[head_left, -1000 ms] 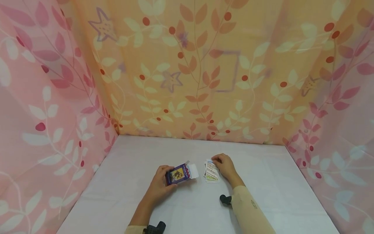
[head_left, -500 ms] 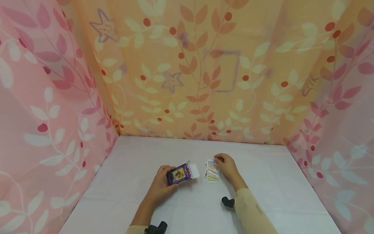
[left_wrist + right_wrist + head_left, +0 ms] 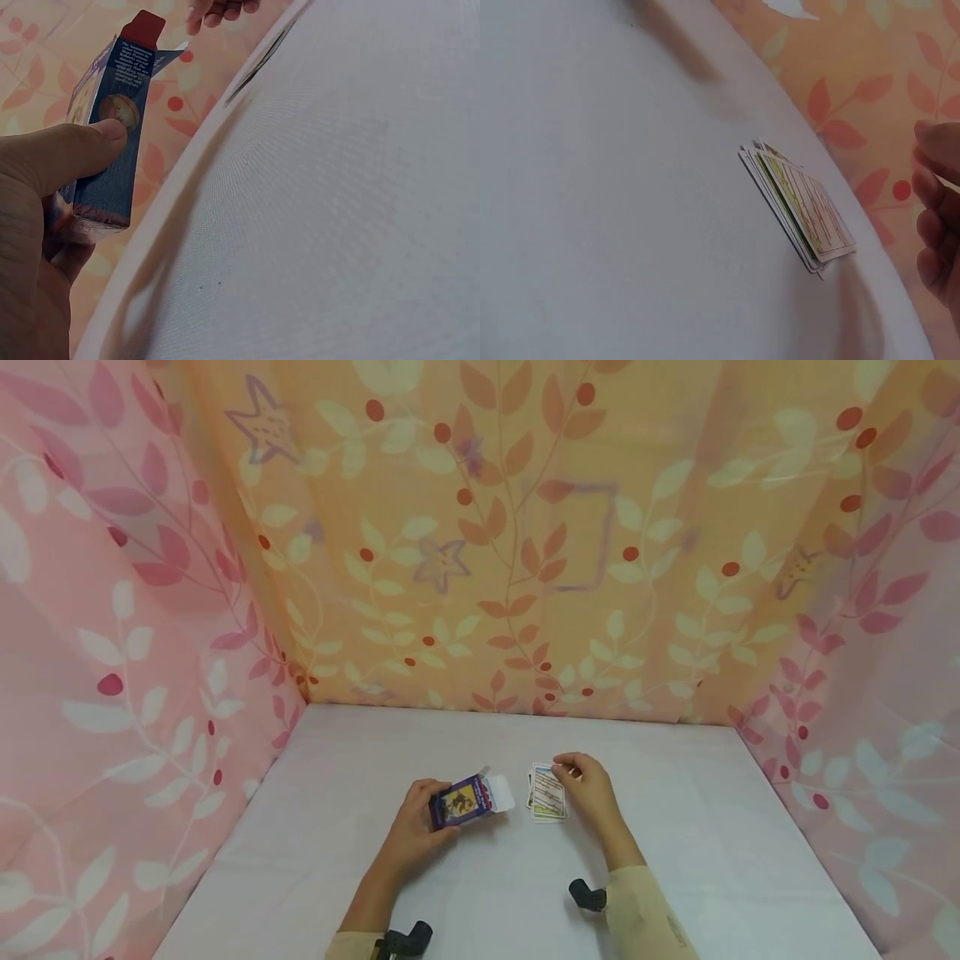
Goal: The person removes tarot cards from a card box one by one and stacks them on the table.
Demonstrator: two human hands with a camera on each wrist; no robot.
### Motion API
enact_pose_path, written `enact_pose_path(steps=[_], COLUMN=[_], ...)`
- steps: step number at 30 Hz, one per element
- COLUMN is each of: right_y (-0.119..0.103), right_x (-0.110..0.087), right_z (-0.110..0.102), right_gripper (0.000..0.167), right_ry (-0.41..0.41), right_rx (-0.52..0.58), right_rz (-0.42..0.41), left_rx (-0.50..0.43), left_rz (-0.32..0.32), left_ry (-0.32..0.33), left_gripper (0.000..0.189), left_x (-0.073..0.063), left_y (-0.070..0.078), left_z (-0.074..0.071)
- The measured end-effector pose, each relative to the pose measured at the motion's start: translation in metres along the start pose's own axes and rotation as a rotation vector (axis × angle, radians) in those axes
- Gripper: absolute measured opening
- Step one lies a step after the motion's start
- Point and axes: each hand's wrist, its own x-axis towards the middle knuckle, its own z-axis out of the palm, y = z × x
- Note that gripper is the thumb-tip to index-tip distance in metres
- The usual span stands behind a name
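Observation:
A purple card box [image 3: 459, 803] with a picture on its front is gripped in my left hand [image 3: 411, 828], tilted, its white end flap open toward the right. In the left wrist view the thumb presses the printed side of the box [image 3: 112, 184]. A small, uneven stack of cards [image 3: 549, 795] lies on the white table right of the box, its top card showing lines of print. My right hand [image 3: 591, 789] is at the stack's upper right corner, fingers loosely bent. The right wrist view shows that hand [image 3: 943, 232] apart from the cards [image 3: 806, 206], with nothing between the fingers.
White cloth covers the table [image 3: 675, 810]. An orange leaf-patterned curtain [image 3: 480, 610] hangs along its back edge, with pink curtains [image 3: 150, 693] at the sides. Dark wrist-worn devices [image 3: 587, 896] sit at both cuffs.
My right hand has shifted slightly to the right, uncovering a bit more of the top card. The left hand holds the box nearly still.

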Motion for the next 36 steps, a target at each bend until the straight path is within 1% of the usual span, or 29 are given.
enact_pose_path(steps=[5,9,14,18,22,30,36], right_y=[-0.005,-0.014,-0.025,-0.032,-0.039,-0.044,-0.049], right_x=[-0.007,-0.013,-0.02,-0.024,-0.028,-0.035,-0.038], right_z=[-0.002,-0.001,0.003,0.009,0.016,0.035,0.045], right_gripper=[0.02,0.019,0.017,0.015,0.014,0.012,0.011], right_ry=[0.012,0.016,0.031,0.049,0.034,-0.024,-0.069], right_rx=[0.026,0.053,0.07,0.088,0.096,0.118,0.134], right_rz=[-0.008,-0.013,-0.011,-0.036,-0.072,-0.071,-0.098], left_rx=[0.0,-0.003,0.003,0.012,0.011,0.004,-0.013], left_rz=[-0.01,-0.01,-0.015,-0.022,-0.02,-0.023,-0.019], left_ry=[0.002,0.003,0.009,0.004,0.008,-0.004,-0.005], left_gripper=[0.077,0.076,0.076,0.076,0.076,0.075,0.075], left_x=[0.001,0.002,0.002,0.002,0.002,0.0,-0.001], left_y=[0.0,0.002,0.005,0.004,0.004,0.004,0.005], left_z=[0.002,0.002,0.001,0.001,0.001,0.0,0.0])
